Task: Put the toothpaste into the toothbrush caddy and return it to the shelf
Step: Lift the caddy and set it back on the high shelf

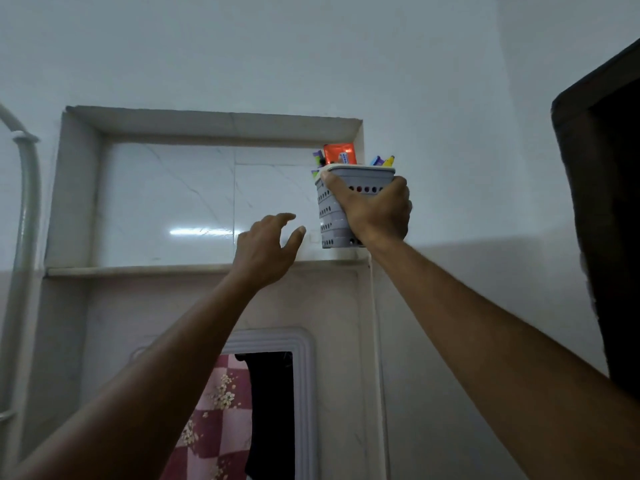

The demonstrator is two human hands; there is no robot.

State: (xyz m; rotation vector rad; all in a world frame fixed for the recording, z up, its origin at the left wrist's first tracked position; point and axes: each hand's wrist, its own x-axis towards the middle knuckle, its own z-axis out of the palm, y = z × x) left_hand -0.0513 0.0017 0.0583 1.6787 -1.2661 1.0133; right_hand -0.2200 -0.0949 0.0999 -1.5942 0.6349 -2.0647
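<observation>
Both arms reach up toward the wall niche. Right hand (pixel 375 211) wraps around the grey perforated toothbrush caddy (pixel 330 216), thumb on its front near the rim, fingers around the far side. Caddy is upright at the right end of the shelf (pixel 138 270), base at the front edge. Orange toothpaste (pixel 340 154) and toothbrush handles (pixel 382 161) stick out the top. Left hand (pixel 265 249) hovers just left of the caddy, fingers spread wide, holding nothing.

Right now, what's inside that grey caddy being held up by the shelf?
Poking out of the caddy: an orange-red toothpaste tube and colourful toothbrush handles. The right hand and the walls hide everything lower.
</observation>
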